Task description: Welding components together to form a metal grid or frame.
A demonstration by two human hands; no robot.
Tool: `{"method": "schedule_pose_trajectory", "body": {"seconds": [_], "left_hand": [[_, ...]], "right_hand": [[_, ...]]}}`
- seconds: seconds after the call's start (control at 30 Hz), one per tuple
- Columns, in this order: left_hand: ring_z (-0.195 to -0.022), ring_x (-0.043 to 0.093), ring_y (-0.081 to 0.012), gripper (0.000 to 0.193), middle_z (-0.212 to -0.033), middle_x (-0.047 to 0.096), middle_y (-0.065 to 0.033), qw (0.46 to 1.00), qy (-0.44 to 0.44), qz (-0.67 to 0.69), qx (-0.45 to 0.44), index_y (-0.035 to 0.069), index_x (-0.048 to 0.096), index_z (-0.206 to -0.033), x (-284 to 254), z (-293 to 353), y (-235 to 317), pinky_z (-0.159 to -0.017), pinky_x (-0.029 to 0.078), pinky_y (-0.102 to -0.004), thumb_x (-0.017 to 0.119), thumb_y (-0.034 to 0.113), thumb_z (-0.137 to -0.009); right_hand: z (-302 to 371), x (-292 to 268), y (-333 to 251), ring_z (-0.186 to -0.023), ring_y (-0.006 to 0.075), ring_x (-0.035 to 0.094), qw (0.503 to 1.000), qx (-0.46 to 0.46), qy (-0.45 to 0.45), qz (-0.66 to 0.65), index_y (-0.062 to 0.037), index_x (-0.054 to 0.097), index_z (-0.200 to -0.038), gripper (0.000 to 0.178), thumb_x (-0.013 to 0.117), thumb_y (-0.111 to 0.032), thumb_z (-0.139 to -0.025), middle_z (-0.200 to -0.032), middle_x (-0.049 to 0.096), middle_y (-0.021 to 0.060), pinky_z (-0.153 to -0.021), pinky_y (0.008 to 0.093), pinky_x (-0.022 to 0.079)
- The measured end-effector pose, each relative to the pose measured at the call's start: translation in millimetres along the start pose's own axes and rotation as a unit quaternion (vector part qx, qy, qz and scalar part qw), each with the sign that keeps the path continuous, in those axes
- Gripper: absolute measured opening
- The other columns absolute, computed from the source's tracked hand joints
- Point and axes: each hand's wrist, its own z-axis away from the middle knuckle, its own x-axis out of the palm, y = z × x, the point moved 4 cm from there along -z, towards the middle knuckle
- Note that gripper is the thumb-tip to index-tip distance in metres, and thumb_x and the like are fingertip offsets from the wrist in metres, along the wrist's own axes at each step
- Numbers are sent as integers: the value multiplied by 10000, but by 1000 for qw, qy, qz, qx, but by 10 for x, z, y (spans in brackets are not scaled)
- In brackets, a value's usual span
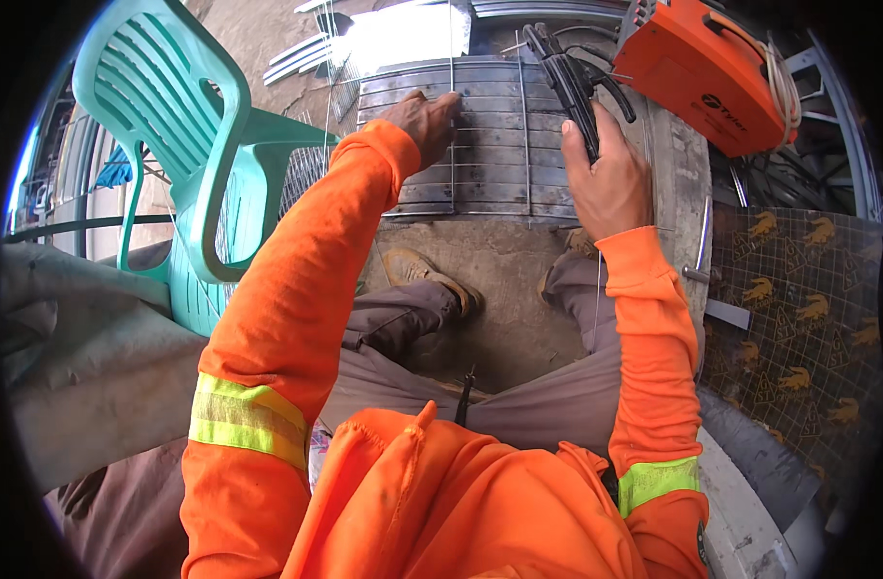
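My right hand (610, 174) is closed around a black welding electrode holder (565, 82), whose jaws point up and away from me. My left hand (424, 125) reaches over a slatted metal surface (490, 145). Its fingers are pinched at a thin metal rod (452, 179) that runs away from me across the slats. Another thin rod (525, 135) lies roughly parallel, between my two hands. Thin wires cross the slats from side to side. The left fingertips are partly hidden by the back of the hand.
An orange welding machine (697, 72) with a coiled pale cable (782, 101) stands at the far right. A hammer-like metal tool (698, 253) lies below it, beside a dark printed sheet (799, 318). At the left is a green plastic chair (162, 116). Metal strips (302, 58) lie farther off.
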Motion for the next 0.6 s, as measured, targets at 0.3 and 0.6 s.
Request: {"method": "schedule_pose_trajectory", "body": {"seconds": [0.3,0.6], "left_hand": [[-903,661,-395,311,-975,711,-158,998,-30,-28,-50,77,555,-1153,20,31,-12,-804,525,-477,636,171,-868],[-917,659,-400,281,-1042,720,-101,1000,-21,-13,-13,96,551,-1124,-22,-10,29,-798,533,-502,606,151,-854]], "right_hand": [[14,-38,15,-846,471,631,999,28,-14,10,-33,571,-1194,358,559,-296,-951,-922,667,265,-734,517,495],[-7,126,100,-734,370,639,976,134,-66,-160,-31,617,-1043,389,534,-402,-961,-773,646,187,-713,419,495]]}}
